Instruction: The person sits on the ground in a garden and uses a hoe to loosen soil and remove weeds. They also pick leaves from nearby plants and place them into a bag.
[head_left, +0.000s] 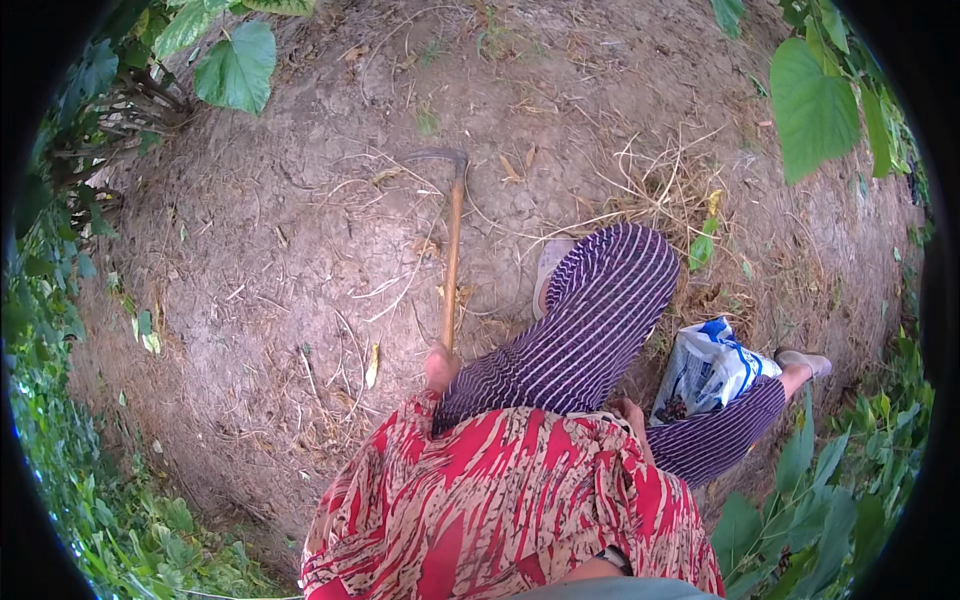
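My left hand is closed around the lower end of the wooden handle of a sickle or short hoe. The tool points away from me, and its thin, curved metal blade turns left at the far end, close to the soil. My right hand is by my lap, largely hidden by my red patterned top and striped trouser leg, so its fingers cannot be made out. Just right of it, a white and blue plastic bag lies against my lower leg.
Dry bare soil spreads ahead, strewn with stems and fallen leaves. A heap of pulled dry weeds lies beyond my bent knee. Leafy branches hang in at upper left and upper right. Green plants crowd the lower right.
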